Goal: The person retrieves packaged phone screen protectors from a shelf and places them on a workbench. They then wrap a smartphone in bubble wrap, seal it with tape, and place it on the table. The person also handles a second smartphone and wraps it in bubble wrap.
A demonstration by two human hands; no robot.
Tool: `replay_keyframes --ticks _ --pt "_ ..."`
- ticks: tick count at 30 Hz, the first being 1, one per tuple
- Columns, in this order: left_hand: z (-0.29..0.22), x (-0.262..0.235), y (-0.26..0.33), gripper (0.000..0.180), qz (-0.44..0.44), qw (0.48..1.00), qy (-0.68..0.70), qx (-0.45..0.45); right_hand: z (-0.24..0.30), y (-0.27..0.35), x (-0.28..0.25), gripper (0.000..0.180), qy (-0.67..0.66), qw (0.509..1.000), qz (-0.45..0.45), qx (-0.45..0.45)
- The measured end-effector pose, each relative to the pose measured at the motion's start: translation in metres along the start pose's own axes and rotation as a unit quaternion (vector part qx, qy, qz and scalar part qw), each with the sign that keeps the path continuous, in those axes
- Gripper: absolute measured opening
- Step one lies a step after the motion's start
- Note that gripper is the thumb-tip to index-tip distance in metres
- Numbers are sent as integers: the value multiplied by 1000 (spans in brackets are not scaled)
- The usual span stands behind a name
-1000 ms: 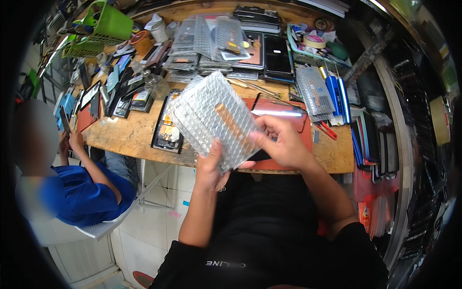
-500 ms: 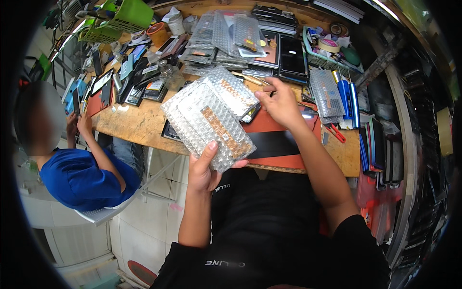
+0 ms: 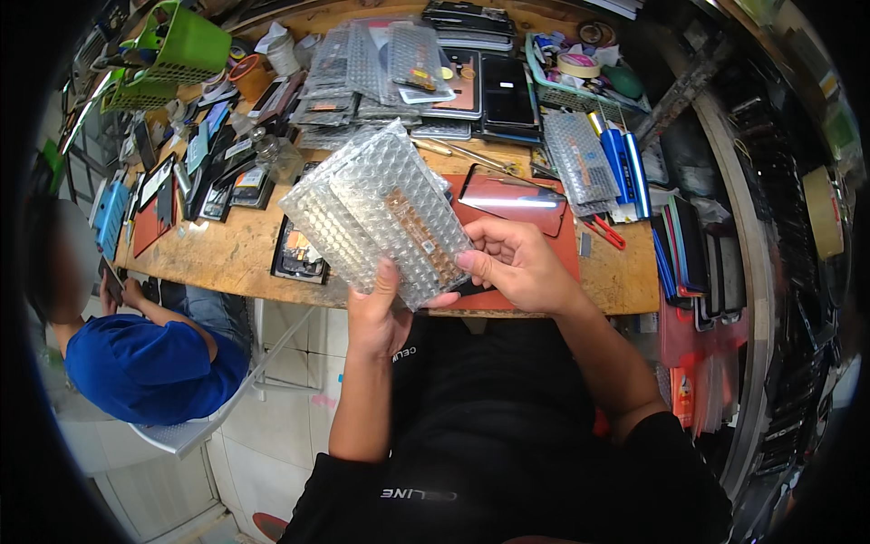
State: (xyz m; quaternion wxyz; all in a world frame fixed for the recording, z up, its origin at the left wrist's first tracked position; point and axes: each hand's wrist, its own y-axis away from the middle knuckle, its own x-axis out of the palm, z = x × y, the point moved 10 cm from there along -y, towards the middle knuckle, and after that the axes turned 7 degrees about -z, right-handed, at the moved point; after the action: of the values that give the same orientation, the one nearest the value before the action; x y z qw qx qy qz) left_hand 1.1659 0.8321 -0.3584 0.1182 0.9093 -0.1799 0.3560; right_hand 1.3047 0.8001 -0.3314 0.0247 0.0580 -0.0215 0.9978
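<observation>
Over the bench's front edge I hold flat bubble-wrap pouches (image 3: 362,204), two of which seem to overlap, with a brown strip showing through the top one. My left hand (image 3: 376,313) grips their lower corner, thumb on top and fingers underneath. At the right edge, my right hand (image 3: 521,263) pinches the wrap between thumb and curled fingers. What lies inside the pouches is hard to make out. Beyond my right hand, a dark-framed clear panel (image 3: 517,198) rests on an orange-red mat (image 3: 564,252). An opened phone or tablet (image 3: 299,254) lies left of the pouches, partly covered.
More bubble-wrapped pouches (image 3: 353,68) are piled at the back. A green basket (image 3: 186,41), several phones (image 3: 249,186) and a glass bottle (image 3: 276,154) crowd the left. Red-handled cutters (image 3: 609,232) and blue tubes (image 3: 618,163) lie right. A person in blue (image 3: 154,363) sits left.
My right hand has come down from above the mat to the pouches' right edge. The upper pouch has lined up over the other. The view has shifted slightly right.
</observation>
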Motion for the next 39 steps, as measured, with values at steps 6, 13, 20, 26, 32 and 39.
replay_keyframes --ticks 6,13,20,26,32,39 --pt "-6 6 1 58 8 999 -39 13 1 1 -10 19 38 999 -19 3" --pt "-5 -15 6 63 -27 999 -28 20 -12 -6 -15 23 34 998 -59 3" --pt "-10 -30 8 66 21 996 80 -19 -14 -42 -65 27 57 978 -201 11" --pt "-9 -27 10 69 33 999 23 13 -5 -56 -56 37 54 963 -253 -80" --pt "-12 -22 8 62 17 999 36 26 -16 -31 -15 26 49 996 -72 32" --pt "-9 -6 2 80 39 998 -15 54 -32 6 35 20 -27 995 52 86"
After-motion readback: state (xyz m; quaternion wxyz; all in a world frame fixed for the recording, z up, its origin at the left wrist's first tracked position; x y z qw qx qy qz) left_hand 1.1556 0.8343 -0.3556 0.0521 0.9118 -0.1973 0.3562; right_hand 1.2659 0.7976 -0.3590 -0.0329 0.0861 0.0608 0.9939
